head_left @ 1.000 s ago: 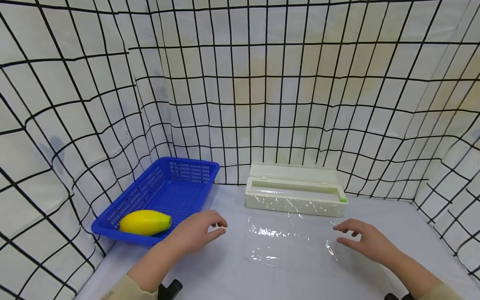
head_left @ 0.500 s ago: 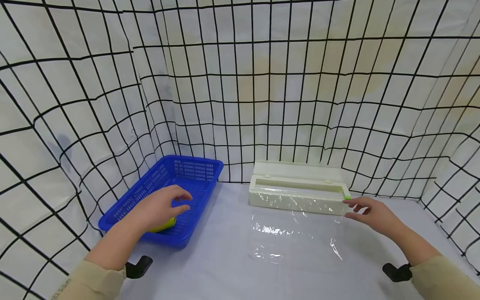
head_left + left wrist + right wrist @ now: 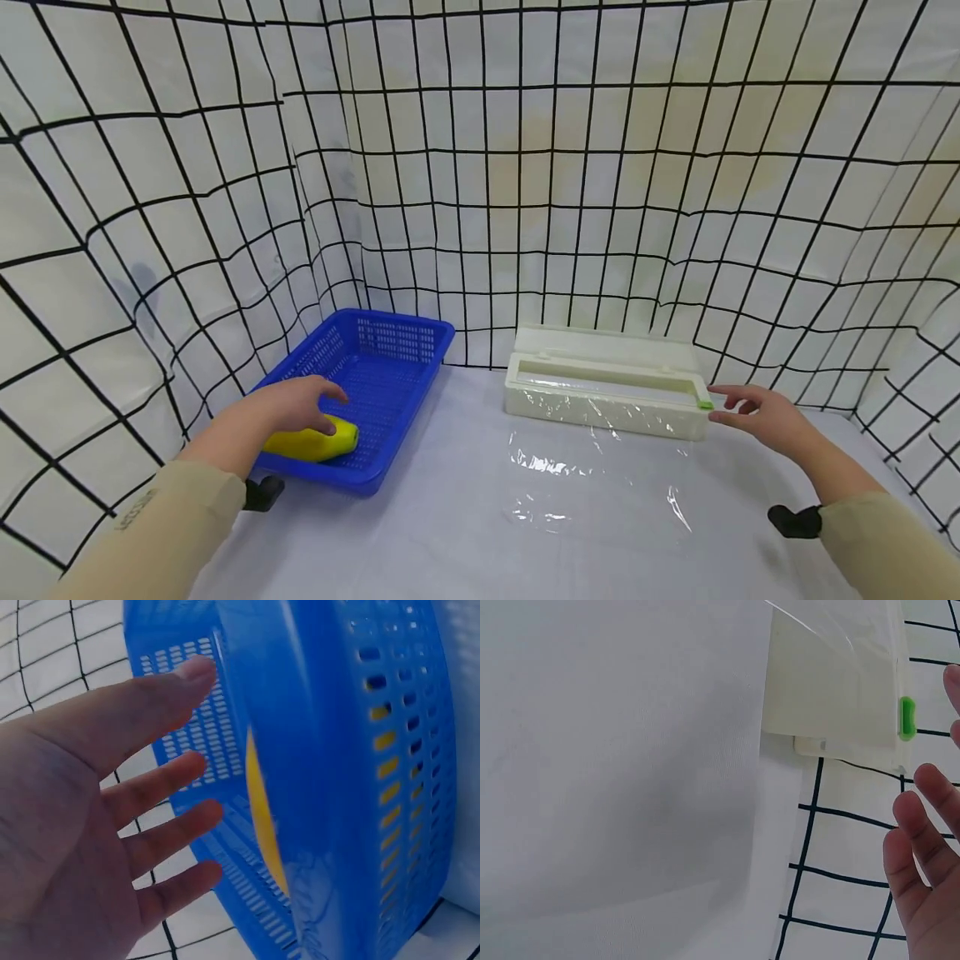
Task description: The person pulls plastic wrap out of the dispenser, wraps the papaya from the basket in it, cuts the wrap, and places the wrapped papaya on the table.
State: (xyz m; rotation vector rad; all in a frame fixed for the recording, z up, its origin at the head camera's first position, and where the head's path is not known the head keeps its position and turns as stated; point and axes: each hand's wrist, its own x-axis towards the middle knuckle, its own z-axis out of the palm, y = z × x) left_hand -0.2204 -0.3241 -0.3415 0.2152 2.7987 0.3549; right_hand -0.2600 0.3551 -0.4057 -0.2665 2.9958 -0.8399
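Observation:
A smooth yellow fruit-like piece with a greenish tip (image 3: 318, 442) lies in the near end of a blue plastic basket (image 3: 405, 417). My left hand (image 3: 292, 408) hovers over it with thumb and fingers spread, hiding part of it; the left wrist view shows the palm (image 3: 60, 847) holding nothing. A cream cling film dispenser (image 3: 600, 417) stands with its lid up and a green slider (image 3: 705, 405) at its right end. Clear cling film (image 3: 555, 467) stretches from it across the table. By that end is my right hand (image 3: 772, 421), fingers loosely bent, apart from the slider in the right wrist view.
A white cloth (image 3: 420, 542) covers the table. Black wire grid panels (image 3: 555, 200) backed with white sheeting stand behind and along both sides. The basket is close to the left panel, the dispenser close to the back one.
My left hand has moved left from beside the basket to over the yellow piece. My right hand has gone from above the film to the dispenser's right end. The view has shifted slightly.

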